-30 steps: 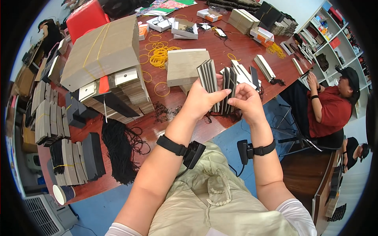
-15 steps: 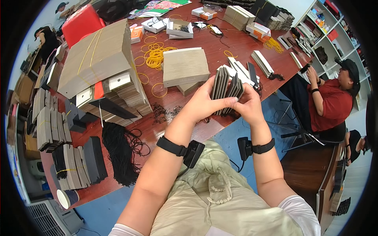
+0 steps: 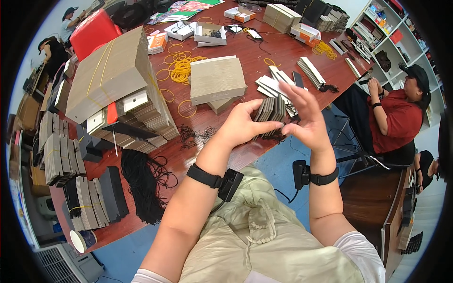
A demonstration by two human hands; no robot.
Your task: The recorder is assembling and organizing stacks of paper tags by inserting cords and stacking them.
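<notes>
My left hand (image 3: 239, 125) grips a small stack of dark cards (image 3: 271, 110) above the table's near edge, thumb across the near side and fingers behind. Some black, cord-like strands show under the stack. Just to its right is my right hand (image 3: 309, 123), with nothing in it, the fingers stretched up and the thumb spread toward the cards. White and dark strips (image 3: 274, 87) lie on the table beyond the hands. To the left of the held cards stands a larger block of grey-brown cards (image 3: 217, 80), resting on another block.
A big banded stack of cards (image 3: 106, 70) stands at left. Black cords (image 3: 141, 188) hang over the table's near edge beside a paper cup (image 3: 82, 240). Yellow rubber bands (image 3: 181, 70) and small open boxes (image 3: 210, 34) lie farther back. A person in red (image 3: 401, 113) sits at right.
My right hand has come off the cards and opened, moving slightly right with fingers raised. The cards have closed up into a tighter stack in my left hand.
</notes>
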